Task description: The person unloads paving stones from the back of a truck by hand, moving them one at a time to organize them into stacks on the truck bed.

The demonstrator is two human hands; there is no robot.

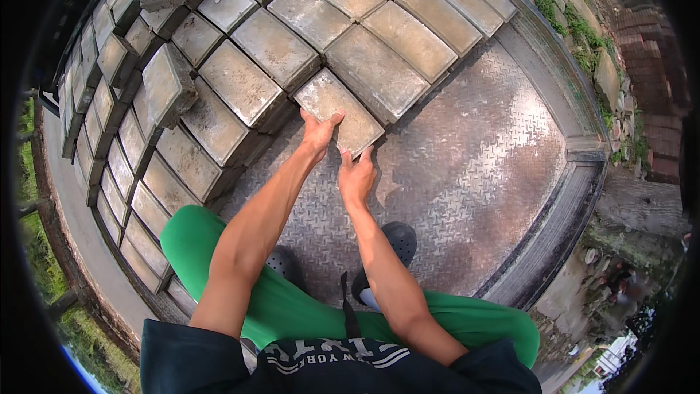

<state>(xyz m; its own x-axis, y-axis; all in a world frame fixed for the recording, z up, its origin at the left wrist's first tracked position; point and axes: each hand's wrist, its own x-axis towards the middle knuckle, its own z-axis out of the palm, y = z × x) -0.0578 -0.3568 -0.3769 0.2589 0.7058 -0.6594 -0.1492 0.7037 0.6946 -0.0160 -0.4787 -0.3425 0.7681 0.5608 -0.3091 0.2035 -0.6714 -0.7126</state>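
Observation:
A grey-tan concrete paver (341, 114) is held in both hands at the near edge of the stacked pavers. My left hand (319, 131) grips its left side, the thumb lying on the top face. At the near corner my right hand (356, 177) is closed on the edge, with its thumb up against the side and the other fingers mostly hidden. The paver's far end lies close against the neighbouring pavers (377, 66); whether it rests on anything below cannot be told.
Rows of stacked pavers (240, 82) fill the far and left sides, some tilted or loose on top, like one paver (168, 86) at left. Under my feet is a metal tread-plate floor (467, 168), bordered by a raised metal rim (543, 230). Dark clogs (399, 242) stand on it.

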